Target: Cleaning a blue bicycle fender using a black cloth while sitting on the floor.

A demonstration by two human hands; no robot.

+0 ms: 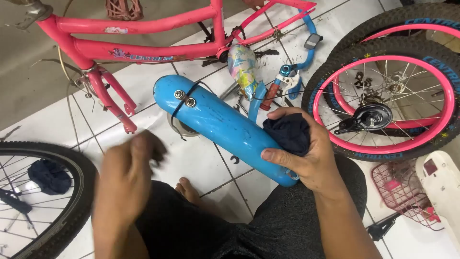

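Even, fairly bright light falls from above, with no hard shadows on the white tiled floor [143, 91]. Soft glare streaks run along the glossy blue plastic bicycle mudguard [220, 122] and the pink metal bicycle frame [143, 48]. The left hand [122, 180] is smeared by motion blur, its fingers indistinct. The right hand [306, 153] is sharp. The pink-rimmed spoked wheel [383, 103] bows slightly toward the frame's edge.

Long blue metal mudguard [225, 125] slanting across white tiled floor [201, 163], near end in right hand [306, 158] (dark cloth [289, 133] bunched there too). Left hand [125, 180] left of it, apart. Behind: pink bicycle frame [143, 38]. Right: pink-rimmed spoked wheels [388, 100].
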